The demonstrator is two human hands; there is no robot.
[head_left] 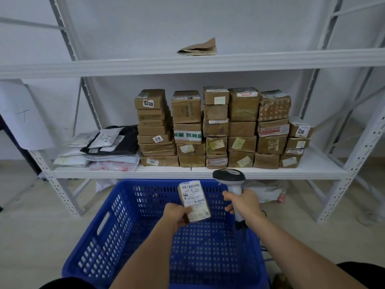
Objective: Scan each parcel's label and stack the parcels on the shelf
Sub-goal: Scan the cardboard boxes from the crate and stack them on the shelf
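My left hand (177,214) grips a small cardboard parcel (194,200) by its lower end, above the blue basket (116,222). Its white barcode label faces up toward me. My right hand (244,203) holds a grey and white handheld scanner (229,177) by the handle, just right of the parcel, with its head up near the shelf edge. The white shelf (312,170) behind carries several stacks of cardboard parcels (216,128) across its middle and right.
Flat mailer bags (104,149) lie piled on the shelf's left part. A folded brown paper bag (200,49) sits on the upper shelf. White plastic bags (268,191) lie on the floor under the shelf. No parcels show in the basket.
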